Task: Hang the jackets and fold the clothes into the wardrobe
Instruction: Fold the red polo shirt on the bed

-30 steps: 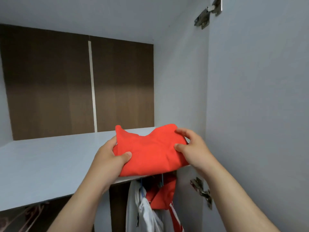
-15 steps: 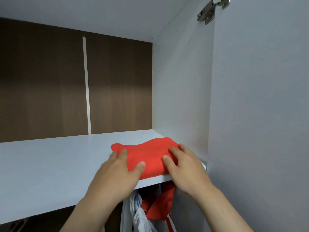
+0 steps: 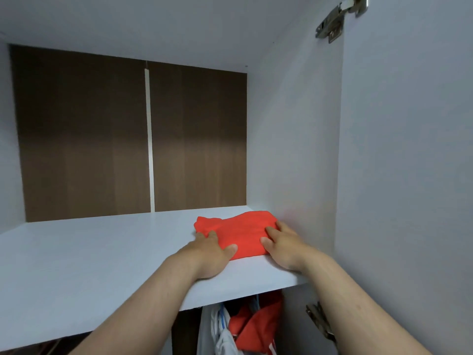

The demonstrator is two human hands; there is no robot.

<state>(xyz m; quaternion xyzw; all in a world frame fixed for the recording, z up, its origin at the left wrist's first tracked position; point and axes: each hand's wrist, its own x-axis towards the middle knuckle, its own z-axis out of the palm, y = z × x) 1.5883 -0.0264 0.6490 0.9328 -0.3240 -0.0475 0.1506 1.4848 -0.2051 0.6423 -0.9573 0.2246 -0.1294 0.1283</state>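
Note:
A folded red garment (image 3: 240,231) lies flat on the white wardrobe shelf (image 3: 102,252), close to the right side wall. My left hand (image 3: 210,252) rests on its near left corner with straight fingers and the thumb on the cloth. My right hand (image 3: 284,247) presses its near right edge, fingers flat. Below the shelf hang a red jacket (image 3: 256,326) and a white garment (image 3: 217,331).
The wardrobe's back is dark brown panelling (image 3: 128,139) with a pale strip down the middle. The open door (image 3: 404,175) stands at the right, with metal hinges at its top (image 3: 337,19) and bottom (image 3: 320,321). The grey side wall (image 3: 291,139) borders the shelf.
The red garment went from held above the shelf edge to lying on the shelf, then slid deeper in. Both hands changed from gripping it to pressing flat on it.

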